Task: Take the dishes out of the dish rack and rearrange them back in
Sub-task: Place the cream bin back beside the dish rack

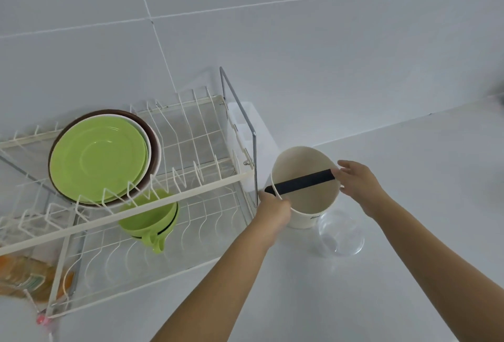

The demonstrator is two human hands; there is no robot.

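White wall tiles stood behind a pale desk (409, 178), on which the two-level wire dish rack (191, 186) was placed. The left hand (272, 205) pinched the near rim of a cream cup (305, 191) that stood on the desk just right of the rack, and the right hand (357, 183), with its fingers loosely straight, touched the far end of a black flat handle (302, 182) lying across the cup's mouth. Just right of the left grip and below the right one stood one clear glass (341, 232), touching or almost touching the cup. I judge the task was in its first half: two things were already out, and the rest waited inside. Far left of both grips, on the upper level, I counted three plates leaning together: one green plate (98, 159) in front, one white, one brown. On the lower level lay one green cup (150, 219), maybe two nested; I could not tell.
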